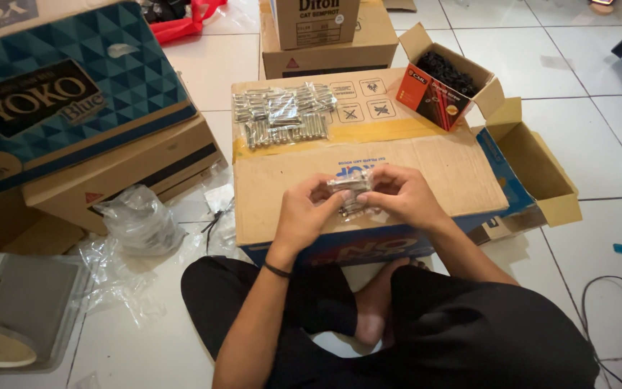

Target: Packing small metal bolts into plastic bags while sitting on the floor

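Observation:
Both my hands meet over the near edge of a flat cardboard box (pixel 426 173) that serves as a work surface. My left hand (pixel 305 212) and my right hand (pixel 401 193) together grip a small clear plastic packet of silver metal pieces (pixel 349 189), fingers closed on its two ends. Farther back on the same box lies a pile of several similar filled clear packets (pixel 281 114). At the box's far right corner stands an open small orange-and-black carton (pixel 437 90) full of dark screws.
A teal patterned box (pixel 59 94) on stacked brown cartons stands at left. Crumpled clear plastic bags (pixel 138 220) lie on the white tile floor beside it. An open empty cardboard box (pixel 534 162) sits at right. More cartons (pixel 325 39) stand behind. A scale (pixel 8 317) is at bottom left.

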